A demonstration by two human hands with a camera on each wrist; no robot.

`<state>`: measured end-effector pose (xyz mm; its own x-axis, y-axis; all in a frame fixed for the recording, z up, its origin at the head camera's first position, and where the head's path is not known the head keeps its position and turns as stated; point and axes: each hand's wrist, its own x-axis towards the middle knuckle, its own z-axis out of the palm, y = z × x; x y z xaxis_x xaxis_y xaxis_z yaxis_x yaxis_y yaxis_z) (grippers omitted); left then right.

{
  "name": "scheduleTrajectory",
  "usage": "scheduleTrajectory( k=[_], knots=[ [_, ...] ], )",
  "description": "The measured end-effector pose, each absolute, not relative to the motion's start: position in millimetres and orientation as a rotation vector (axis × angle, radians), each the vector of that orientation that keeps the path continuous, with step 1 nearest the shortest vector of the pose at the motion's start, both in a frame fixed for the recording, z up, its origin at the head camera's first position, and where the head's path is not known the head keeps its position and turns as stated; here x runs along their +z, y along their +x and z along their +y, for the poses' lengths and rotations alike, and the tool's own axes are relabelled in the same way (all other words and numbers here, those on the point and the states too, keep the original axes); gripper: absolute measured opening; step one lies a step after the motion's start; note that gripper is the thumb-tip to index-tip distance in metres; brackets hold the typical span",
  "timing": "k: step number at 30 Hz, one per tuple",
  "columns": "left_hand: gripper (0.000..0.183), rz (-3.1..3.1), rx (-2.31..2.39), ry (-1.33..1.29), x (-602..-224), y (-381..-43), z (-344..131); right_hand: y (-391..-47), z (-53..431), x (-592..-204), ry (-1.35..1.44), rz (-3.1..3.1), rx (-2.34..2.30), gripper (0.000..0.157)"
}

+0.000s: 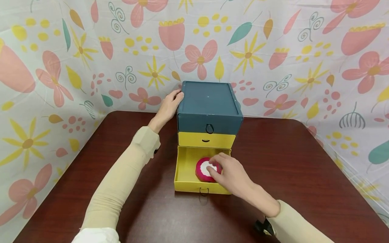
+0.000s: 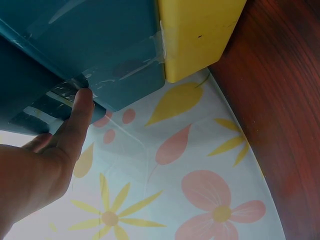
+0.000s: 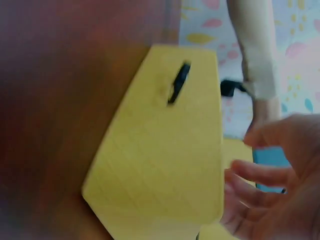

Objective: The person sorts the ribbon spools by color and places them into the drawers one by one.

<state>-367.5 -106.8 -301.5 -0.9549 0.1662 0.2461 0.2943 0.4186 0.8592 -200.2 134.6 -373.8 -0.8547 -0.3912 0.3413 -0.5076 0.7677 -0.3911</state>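
A small drawer unit stands on the table, with a dark blue top box, a closed yellow drawer below it and a pulled-out yellow drawer at the bottom. In that drawer lies a round, deep-pink thing with a white middle; its exact kind is unclear. My right hand reaches over the drawer's right side, thumb and fingers apart above the round thing; whether they touch it cannot be told. The right wrist view shows the drawer front beside these fingers. My left hand rests against the blue box's left side, fingers extended.
Around the unit spreads a dark red-brown wooden table. Behind it and along both sides hangs a white cloth printed with flowers and leaves. A dark loop pull hangs on the front of the open drawer.
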Motion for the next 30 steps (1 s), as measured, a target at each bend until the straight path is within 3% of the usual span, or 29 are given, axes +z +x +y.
scheduleTrajectory(
  k=[3,7,12,17,24,30],
  knots=[
    [0.059,-2.536,-1.596,-0.425,-302,-367,-107,-184,138,-374,0.716,-2.678,0.852,0.011],
    [0.058,-2.541,-1.595,-0.422,-303,-367,-109,-165,143,-379,0.803,-2.810,1.084,0.013],
    [0.059,-2.537,-1.584,-0.423,-302,-368,-110,-153,143,-393,0.796,-3.045,1.680,0.033],
    [0.059,-2.546,-1.573,-0.415,-302,-368,-109,-153,137,-407,0.413,-2.925,2.504,0.050],
    [0.059,-2.547,-1.566,-0.413,-302,-369,-108,-155,133,-419,0.108,-2.741,2.802,0.038],
    [0.059,-2.535,-1.576,-0.420,-302,-368,-107,-154,136,-425,0.065,-2.699,2.823,0.028]
  ],
)
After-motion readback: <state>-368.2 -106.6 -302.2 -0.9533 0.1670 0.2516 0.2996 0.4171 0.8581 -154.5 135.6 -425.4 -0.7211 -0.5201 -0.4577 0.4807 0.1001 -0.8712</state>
